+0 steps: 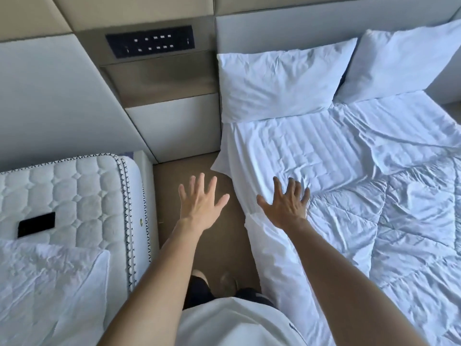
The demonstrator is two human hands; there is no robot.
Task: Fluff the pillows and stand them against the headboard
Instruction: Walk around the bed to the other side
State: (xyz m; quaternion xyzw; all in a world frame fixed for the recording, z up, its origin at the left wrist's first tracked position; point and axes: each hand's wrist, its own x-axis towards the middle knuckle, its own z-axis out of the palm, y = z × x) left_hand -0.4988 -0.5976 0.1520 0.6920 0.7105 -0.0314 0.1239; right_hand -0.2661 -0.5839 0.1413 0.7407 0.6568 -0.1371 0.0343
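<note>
While both hands are being held out with fingers spread and nothing gripped, the left hand [202, 203] is being held over the floor [174, 176] and the right hand [287, 206] over the sheet [299, 146]. The near pillow [282, 81] and the far pillow [399, 63] are lying side by side at the headboard [274, 28].

Two white pillows lean on the grey headboard [274, 28] side by side: near pillow [282, 81] left, far pillow [404, 63] right. Below them a wrinkled sheet [299, 146], then a rumpled duvet [399, 221]. Left grip [199, 203], fingers spread, holds nothing, over the floor [189, 166] between the beds. Right grip [287, 206], fingers spread, palm down at the sheet's edge; contact unclear. Bare mattress [74, 191] at left carries a black phone [36, 224] and white bedding [50, 283]. Switch panel [149, 41] on the wall above a nightstand [172, 126].
</note>
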